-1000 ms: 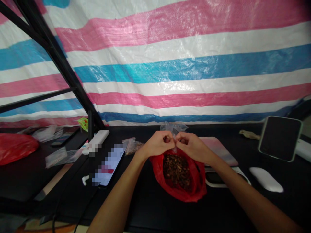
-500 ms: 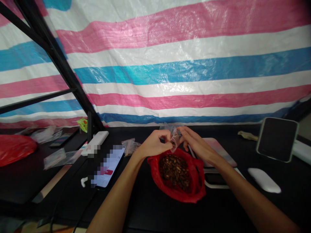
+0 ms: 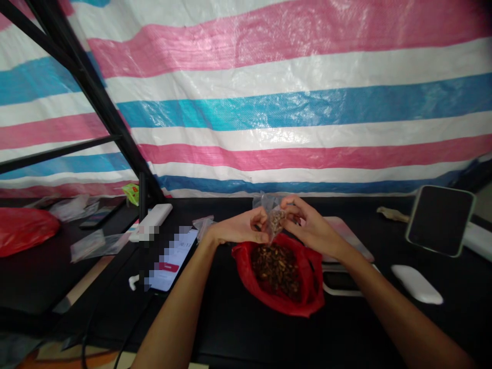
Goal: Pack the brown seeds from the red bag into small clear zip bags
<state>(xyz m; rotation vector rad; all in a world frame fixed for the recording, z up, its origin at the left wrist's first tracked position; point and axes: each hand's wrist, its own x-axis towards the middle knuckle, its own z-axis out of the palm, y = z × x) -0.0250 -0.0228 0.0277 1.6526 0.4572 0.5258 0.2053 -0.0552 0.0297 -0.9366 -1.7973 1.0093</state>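
Note:
A small clear plastic bag (image 3: 275, 221) with light brown bits inside is held up between my two hands. My left hand (image 3: 248, 225) is closed on its left edge, thumb below and fingers curled above. On the other edge, my right hand (image 3: 303, 223) pinches the bag with thumb and fingertips. Just below and nearer to me stands a red plastic bag (image 3: 246, 279), its mouth open and rim folded outward. Dark brown, seed-like dried pieces (image 3: 277, 269) fill it. More clear plastic bags (image 3: 263, 200) lie right behind my hands.
Left of the red bag lie a lit phone (image 3: 175, 261), another small clear bag (image 3: 203, 225) and a white power strip (image 3: 156, 220). To the right are a pinkish flat item (image 3: 346, 236), a white case (image 3: 417, 283) and a propped dark-screened device (image 3: 440, 220). A striped sheet (image 3: 269, 118) hangs behind.
My hands have moved slightly apart, and the small bag between them now shows more of its contents. My right hand has turned, its fingers now pinching the bag's edge. The red bag stays put.

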